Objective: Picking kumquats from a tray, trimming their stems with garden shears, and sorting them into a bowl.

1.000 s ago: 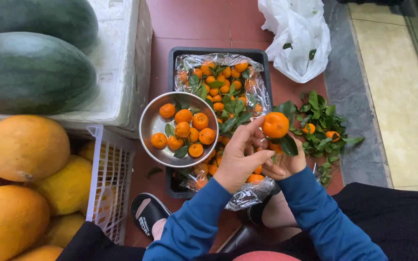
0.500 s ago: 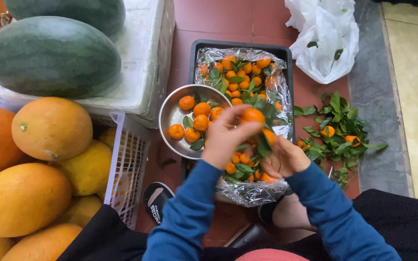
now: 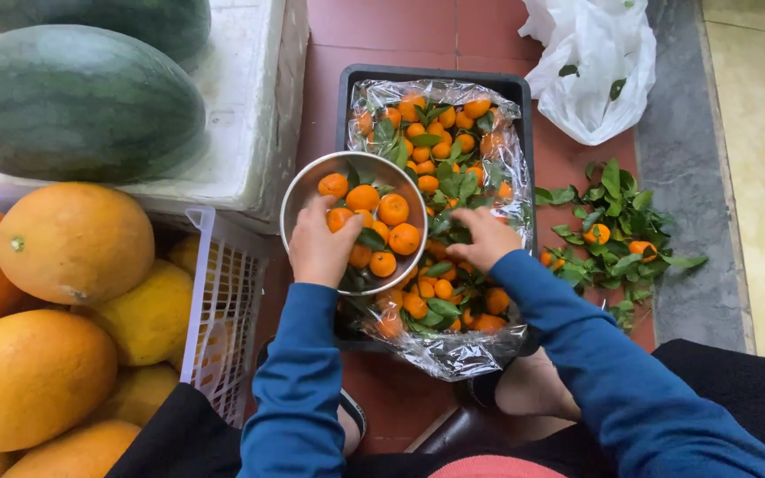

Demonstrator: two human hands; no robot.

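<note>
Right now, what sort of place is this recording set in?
Most likely a fruit stall or shop at floor level: watermelons on a white foam box, a white basket of large citrus, and a black tray of small leafy oranges being sorted.

Red floor tiles [image 3: 382,35] are lying under everything, meeting a grey kerb [image 3: 683,221] and pale paving [image 3: 763,177] at the right. Soft daylight is falling evenly. At the left, watermelons [image 3: 73,102] are sitting on a white foam box [image 3: 250,97], and large yellow-orange fruit [image 3: 73,243] is piling beside a white basket [image 3: 223,292].
</note>
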